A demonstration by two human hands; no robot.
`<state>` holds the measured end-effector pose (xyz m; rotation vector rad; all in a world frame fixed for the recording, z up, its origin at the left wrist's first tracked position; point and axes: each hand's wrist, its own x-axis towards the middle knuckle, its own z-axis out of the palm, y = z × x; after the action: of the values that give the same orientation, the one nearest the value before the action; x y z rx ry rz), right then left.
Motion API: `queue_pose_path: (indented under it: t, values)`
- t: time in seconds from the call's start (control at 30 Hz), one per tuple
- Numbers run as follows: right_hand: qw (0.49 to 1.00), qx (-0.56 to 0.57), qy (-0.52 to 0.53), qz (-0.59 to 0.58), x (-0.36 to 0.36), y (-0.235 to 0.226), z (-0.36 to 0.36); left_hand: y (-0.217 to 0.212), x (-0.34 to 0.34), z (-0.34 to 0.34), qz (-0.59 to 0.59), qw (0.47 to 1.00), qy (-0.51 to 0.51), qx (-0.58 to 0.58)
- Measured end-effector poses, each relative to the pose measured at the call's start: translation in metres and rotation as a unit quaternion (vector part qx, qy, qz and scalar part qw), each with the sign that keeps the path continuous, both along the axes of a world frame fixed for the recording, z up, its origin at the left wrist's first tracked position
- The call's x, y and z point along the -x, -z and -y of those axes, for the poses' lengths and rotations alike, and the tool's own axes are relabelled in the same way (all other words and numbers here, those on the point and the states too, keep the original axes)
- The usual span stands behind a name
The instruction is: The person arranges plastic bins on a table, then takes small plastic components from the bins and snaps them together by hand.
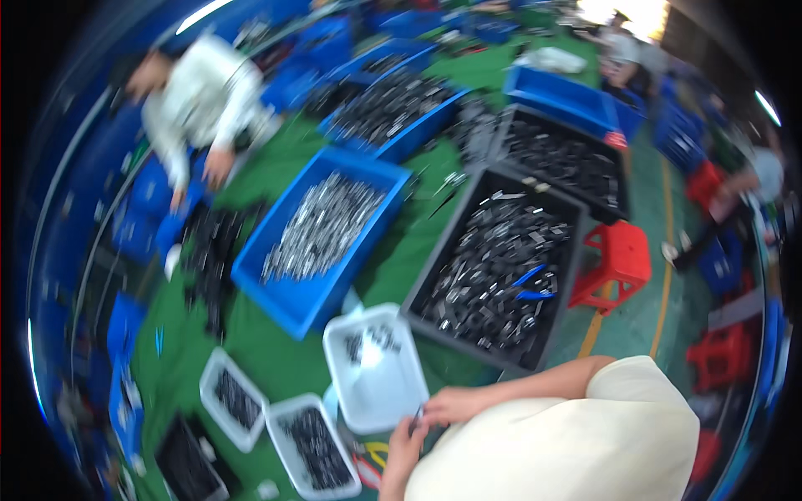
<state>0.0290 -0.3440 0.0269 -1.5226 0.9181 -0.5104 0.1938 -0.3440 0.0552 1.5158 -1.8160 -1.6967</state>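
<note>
Cream shirt (560,434): mine, nearest the camera, filling the lower right.
Right hand (451,407): reaching in from the right, fingertips bent and closed on a small dark piece (417,417).
Left hand (404,442): fingertips upward, pinching the same piece; blur hides which fingers bear most of the grip.
Main hazard: the piece slipping out, in my judgement; cause, its small size and a hold by fingertips alone.
Likely landing: the large white tray (380,397) or the green counter (393,271); among the dark parts (380,341) in that tray it could be hard to pick out again.
Second hazard: a knock to the tray; cause, my hands working just beside its near right corner. Whether they touch the rim, I cannot tell.
Third hazard: a snag on the red and yellow handles (378,456); cause, their lying close beside my left hand, to its left.
Small dark piece: between my two hands, at the fingertips, left of my right hand and above most of my left; exact shape lost to blur.
Second white tray (294,406): left of my left hand, beyond the handles, holding dark strips.
Black bin (493,355): ahead of my right hand, well apart; loose parts, blue-handled pliers (533,294) on top.
</note>
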Motion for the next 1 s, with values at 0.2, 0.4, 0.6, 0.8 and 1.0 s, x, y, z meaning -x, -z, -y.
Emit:
queue_pose_path:
  t: [0.2, 0.4, 0.6, 0.8, 1.0]
  values:
    - [0.999, 0.026, -0.034, 0.010, -0.012, 0.022, -0.002, 0.045, -0.012, 0.033, -0.033, 0.991, 0.090, 0.089]
    - [0.999, 0.043, -0.009, -0.024, -0.009, 0.035, -0.012, 0.004, -0.013, 0.044, -0.044, 0.995, 0.089, 0.020]
    - [0.993, 0.066, -0.094, 0.032, 0.002, 0.015, 0.004, -0.020, -0.031, 0.038, -0.037, 0.996, 0.032, -0.079]
    - [0.979, 0.091, -0.164, 0.076, -0.023, 0.028, -0.011, -0.037, -0.044, 0.033, -0.036, 0.984, -0.011, -0.176]
    - [0.980, -0.131, -0.133, 0.067, 0.088, -0.045, -0.016, -0.042, -0.050, 0.018, -0.038, 0.963, -0.073, -0.256]
